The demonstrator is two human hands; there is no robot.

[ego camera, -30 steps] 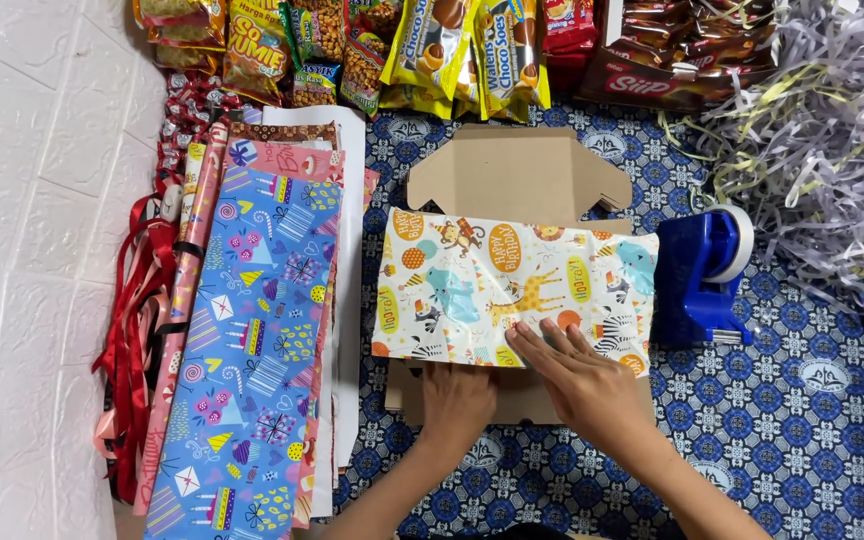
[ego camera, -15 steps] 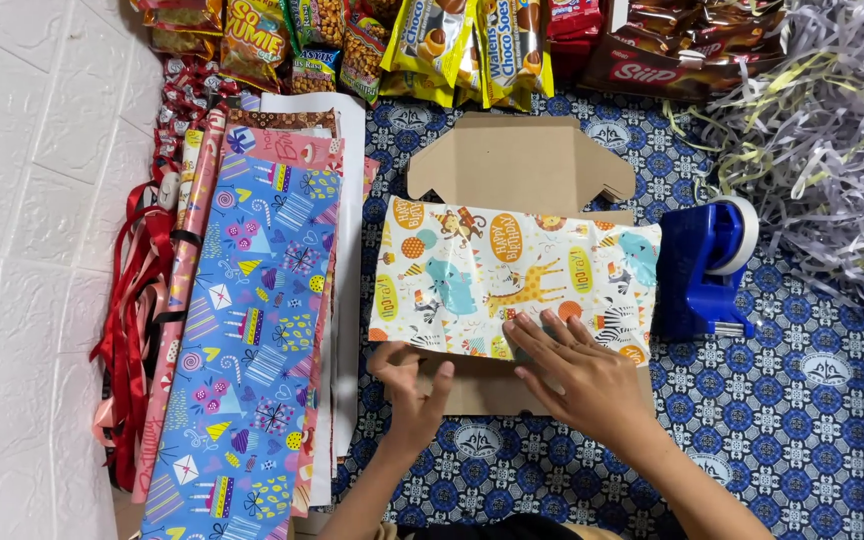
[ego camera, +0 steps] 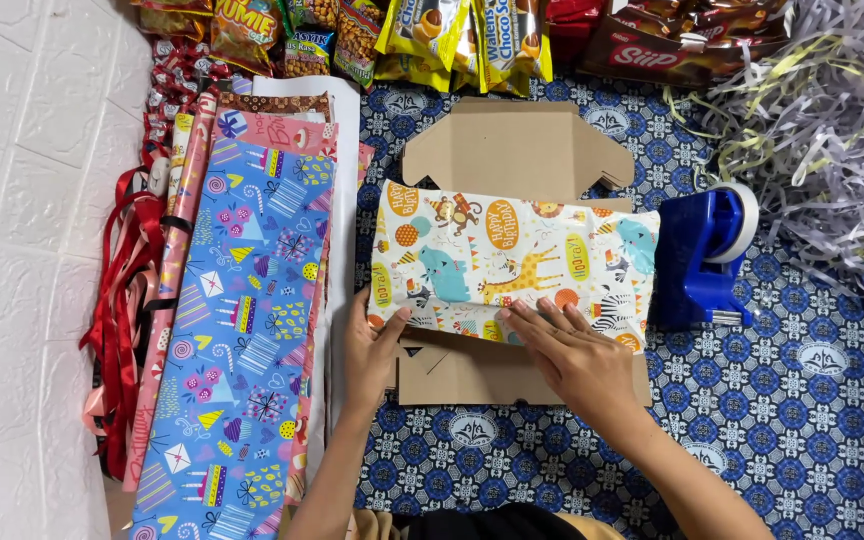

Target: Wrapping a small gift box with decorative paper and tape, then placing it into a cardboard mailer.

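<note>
A folded sheet of animal-print wrapping paper [ego camera: 512, 255] lies across an open flat cardboard box [ego camera: 512, 150] on a blue patterned cloth. My right hand [ego camera: 567, 350] presses flat on the paper's near edge, fingers spread. My left hand [ego camera: 372, 350] rests at the paper's lower left corner, thumb on the paper, next to a box flap.
A blue tape dispenser [ego camera: 704, 255] stands right of the box. Sheets of blue party wrapping paper [ego camera: 242, 320] and red ribbons [ego camera: 122, 310] lie at the left. Snack packets [ego camera: 432, 40] line the far edge. Shredded paper strips [ego camera: 832, 120] pile at the right.
My left hand slid from under the middle of the paper out to its lower left corner. My right hand stayed pressed on the near edge.
</note>
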